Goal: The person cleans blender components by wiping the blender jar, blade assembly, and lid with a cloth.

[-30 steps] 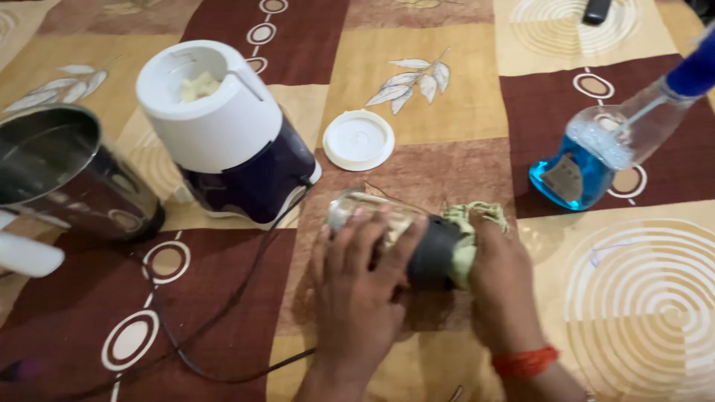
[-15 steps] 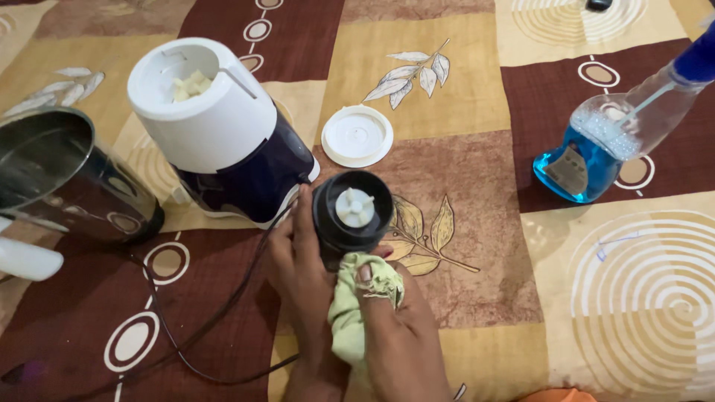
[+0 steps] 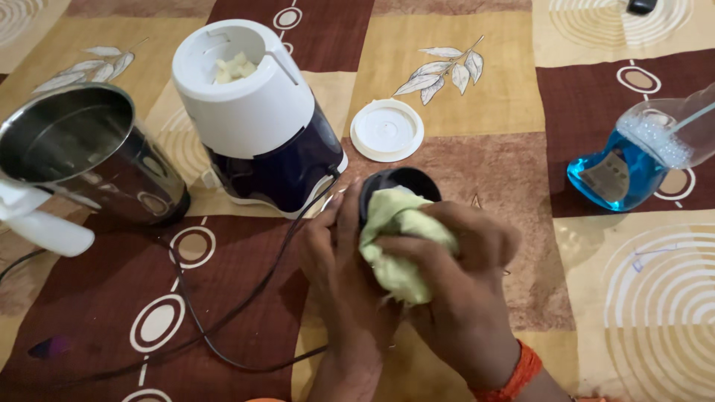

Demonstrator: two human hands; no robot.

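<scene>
Both hands meet on one small black jar (image 3: 398, 182), which sits low in the middle of the patterned cloth (image 3: 462, 97). The left hand (image 3: 339, 260) is wrapped round the jar's near side, fingers closed against its wall. The right hand (image 3: 465, 275) is clamped on a pale green rag (image 3: 398, 246) and presses it over the jar's rim and into its mouth. Judging by this, the step in hand is wiping out the jar; the next move seems to call for turning the rag round the inside wall while the left hand keeps the jar from spinning.

Just beyond the grip lies a round white lid (image 3: 386, 129). Up and to the left of it stands the white and dark blue mixer base (image 3: 257, 123), whose black cord (image 3: 223, 327) trails past the left wrist. Farther left is a steel jar (image 3: 82, 160) with a white handle. Well off to the right lies a clear bottle of blue liquid (image 3: 633, 160), tipped on its side.

Half a second ago the jar's mouth was open to view with the rag hanging below it; now the rag covers most of the opening.
</scene>
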